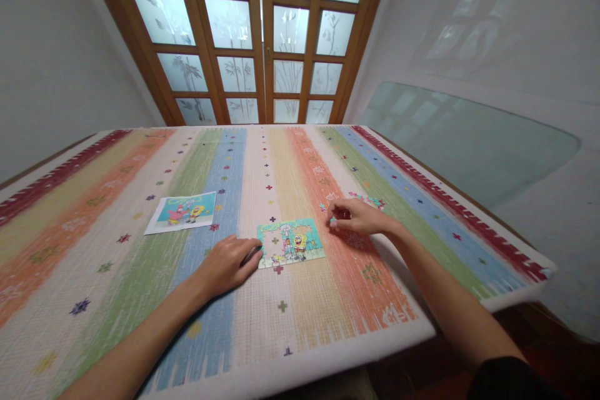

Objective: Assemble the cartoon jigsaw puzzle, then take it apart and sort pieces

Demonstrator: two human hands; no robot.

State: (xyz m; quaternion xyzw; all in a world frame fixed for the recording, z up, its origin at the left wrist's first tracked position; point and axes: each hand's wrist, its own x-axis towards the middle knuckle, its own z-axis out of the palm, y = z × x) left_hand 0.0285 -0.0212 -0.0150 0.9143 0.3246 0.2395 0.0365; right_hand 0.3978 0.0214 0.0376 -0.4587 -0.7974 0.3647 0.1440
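A partly assembled jigsaw puzzle [300,256] with cartoon figures on a teal ground lies flat on the striped cloth, with gaps at its left and upper right. My left hand [233,262] rests at its left edge, fingers curled and thumb and forefinger against the border. To the right of the puzzle, my right hand [354,217] is just above the cloth, its fingertips pinched on a small light-coloured puzzle piece [333,223]. Behind that hand lies a small heap of loose puzzle pieces [376,202], partly hidden by it.
A printed reference picture [182,212] of the cartoon figures lies left of the puzzle. The striped tablecloth [140,300] covers a large table, whose front edge is close to me. Beyond it stand wooden doors [267,87] with frosted panes, and walls rise on both sides.
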